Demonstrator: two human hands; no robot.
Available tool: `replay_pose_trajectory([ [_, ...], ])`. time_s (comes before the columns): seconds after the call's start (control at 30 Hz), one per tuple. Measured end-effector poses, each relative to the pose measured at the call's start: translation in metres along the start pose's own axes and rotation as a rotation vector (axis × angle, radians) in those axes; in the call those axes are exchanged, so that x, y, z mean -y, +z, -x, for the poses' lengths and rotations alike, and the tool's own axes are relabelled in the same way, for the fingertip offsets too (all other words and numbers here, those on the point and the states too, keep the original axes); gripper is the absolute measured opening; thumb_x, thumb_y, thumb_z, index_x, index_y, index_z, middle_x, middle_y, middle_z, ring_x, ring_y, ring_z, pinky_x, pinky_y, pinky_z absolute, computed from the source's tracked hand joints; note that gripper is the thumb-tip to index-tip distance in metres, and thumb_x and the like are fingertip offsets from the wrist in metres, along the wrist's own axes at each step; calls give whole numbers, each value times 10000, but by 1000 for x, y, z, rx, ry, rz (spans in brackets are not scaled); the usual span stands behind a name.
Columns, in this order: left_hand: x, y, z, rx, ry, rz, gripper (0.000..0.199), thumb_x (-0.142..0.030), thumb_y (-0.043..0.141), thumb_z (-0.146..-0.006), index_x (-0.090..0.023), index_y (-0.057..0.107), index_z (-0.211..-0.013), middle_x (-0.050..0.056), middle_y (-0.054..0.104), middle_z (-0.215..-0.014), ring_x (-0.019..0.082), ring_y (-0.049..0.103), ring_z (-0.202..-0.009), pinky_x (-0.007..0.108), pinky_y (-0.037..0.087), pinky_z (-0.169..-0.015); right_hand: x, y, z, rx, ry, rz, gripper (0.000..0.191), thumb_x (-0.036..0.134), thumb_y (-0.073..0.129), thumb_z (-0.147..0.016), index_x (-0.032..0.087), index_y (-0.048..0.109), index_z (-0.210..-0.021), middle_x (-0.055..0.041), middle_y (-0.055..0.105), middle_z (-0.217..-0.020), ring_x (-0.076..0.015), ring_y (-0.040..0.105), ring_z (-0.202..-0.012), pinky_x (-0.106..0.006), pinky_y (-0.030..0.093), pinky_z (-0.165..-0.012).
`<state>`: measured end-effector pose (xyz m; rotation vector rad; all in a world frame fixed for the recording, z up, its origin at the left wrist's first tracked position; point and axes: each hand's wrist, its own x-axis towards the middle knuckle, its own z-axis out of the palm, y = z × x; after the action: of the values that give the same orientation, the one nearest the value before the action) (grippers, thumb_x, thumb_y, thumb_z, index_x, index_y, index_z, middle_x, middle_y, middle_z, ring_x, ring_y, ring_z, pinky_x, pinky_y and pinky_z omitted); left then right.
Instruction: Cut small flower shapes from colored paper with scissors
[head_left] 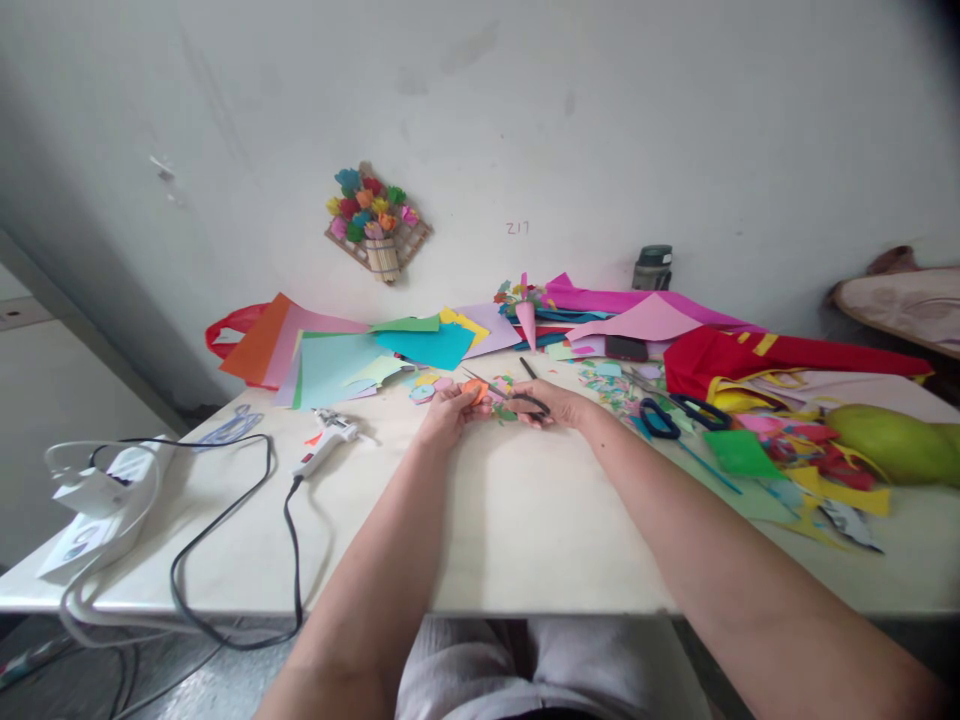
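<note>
My left hand [448, 412] pinches a small piece of orange paper [475, 388] over the middle of the table. My right hand [559, 403] is closed on the dark handles of a pair of scissors [531, 403]. The scissor blades point left and up, close by the orange paper; whether they touch it I cannot tell. Small cut paper scraps [501, 384] lie just beyond both hands. A black pen-like stick [528, 368] shows beside my right hand.
A glue gun [327, 445] with its black cable lies left, near a white power strip [101, 515]. Coloured paper sheets [341, 360] line the back. At right are blue-handled scissors [660, 418], red fabric [750, 362] and a green bag-like item [892, 445]. A flower decoration [382, 225] hangs on the wall.
</note>
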<state>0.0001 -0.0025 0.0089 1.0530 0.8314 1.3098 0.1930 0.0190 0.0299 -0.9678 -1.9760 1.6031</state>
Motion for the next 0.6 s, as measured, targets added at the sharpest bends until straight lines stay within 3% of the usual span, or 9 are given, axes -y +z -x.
replay_pose_trajectory([
  [0.6, 4, -4, -3, -6, 16, 16, 198, -257, 719, -649, -111, 621, -738, 67, 662, -681, 151, 623, -557, 287, 529, -574, -10, -3, -7, -13, -43, 12, 183, 320, 580, -766, 165, 500, -710, 52, 492, -414, -55, 400, -302, -156, 226, -284],
])
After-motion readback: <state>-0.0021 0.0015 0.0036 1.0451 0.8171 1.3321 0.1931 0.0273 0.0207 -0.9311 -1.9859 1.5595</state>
